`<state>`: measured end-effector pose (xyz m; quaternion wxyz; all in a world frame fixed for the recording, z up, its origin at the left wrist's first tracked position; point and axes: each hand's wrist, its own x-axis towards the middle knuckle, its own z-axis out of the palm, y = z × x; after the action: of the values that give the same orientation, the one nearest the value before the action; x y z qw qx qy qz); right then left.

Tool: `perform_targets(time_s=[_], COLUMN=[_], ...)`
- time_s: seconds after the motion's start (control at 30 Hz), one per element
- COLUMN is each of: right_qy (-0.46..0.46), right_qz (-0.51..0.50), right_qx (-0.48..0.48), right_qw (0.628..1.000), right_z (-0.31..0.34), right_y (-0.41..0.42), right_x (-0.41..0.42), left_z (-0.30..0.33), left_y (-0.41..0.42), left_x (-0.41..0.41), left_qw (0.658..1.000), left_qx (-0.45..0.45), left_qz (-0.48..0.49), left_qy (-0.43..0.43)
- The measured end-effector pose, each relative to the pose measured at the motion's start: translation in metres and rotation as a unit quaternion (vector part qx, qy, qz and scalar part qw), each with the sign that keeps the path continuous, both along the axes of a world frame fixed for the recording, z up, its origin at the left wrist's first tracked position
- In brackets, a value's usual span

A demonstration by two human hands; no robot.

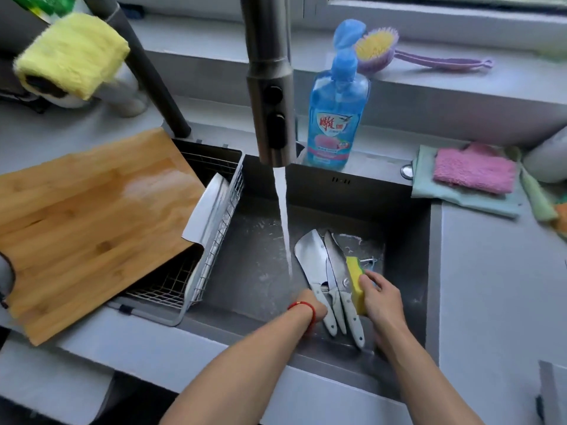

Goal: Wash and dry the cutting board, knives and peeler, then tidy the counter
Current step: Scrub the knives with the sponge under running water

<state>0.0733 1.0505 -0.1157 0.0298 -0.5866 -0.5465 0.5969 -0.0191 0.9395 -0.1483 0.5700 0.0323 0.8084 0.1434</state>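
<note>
In the grey sink (408, 228), my left hand (313, 311) holds the three white-handled knives (329, 271). My right hand (379, 294) squeezes the yellow sponge (356, 283). The wet wooden cutting board (89, 222) rests at nine o'clock. Drying and tidying are left.

One head-worn view looks steeply down, close over the sink (408, 228) and counter (497, 271).

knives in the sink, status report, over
Left hand grips pale knife handles. Right hand holds yellow sponge on steel blades. Faucet water running. Wooden cutting board leans on wire rack.
</note>
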Motion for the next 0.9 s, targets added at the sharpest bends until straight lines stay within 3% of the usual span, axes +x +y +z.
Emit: perform_targets(time_s=[0.23,0.47,0.67,0.77,0.83,0.9], right_qy=[0.022,0.015,0.062,0.075,0.051,0.031], right_qz=[0.032,0.035,0.024,0.059,0.146,0.257], right_qx=[0.015,-0.002,-0.093,-0.062,0.033,0.119], right_qw=[0.999,0.999,0.993,0.993,0.987,0.959], right_z=[-0.007,-0.007,0.013,0.023,0.031,0.037], right_y=[0.01,0.019,0.028,0.024,0.017,0.003], right_x=[0.013,0.011,-0.006,-0.014,-0.018,-0.024], left_z=[-0.065,-0.05,0.003,0.032,0.049,0.065], left_y=[0.033,0.013,-0.021,-0.029,-0.034,-0.039], left_x=[0.014,-0.001,-0.026,-0.026,-0.021,-0.016], left_qw=[0.989,0.976,0.946,0.961,0.974,0.979], left_qx=[-0.066,-0.079,0.052,0.052,0.06,0.078], left_qz=[0.114,0.17,0.303,0.254,0.179,0.13], left_qy=[0.067,0.107,0.107,0.099,0.123,0.139])
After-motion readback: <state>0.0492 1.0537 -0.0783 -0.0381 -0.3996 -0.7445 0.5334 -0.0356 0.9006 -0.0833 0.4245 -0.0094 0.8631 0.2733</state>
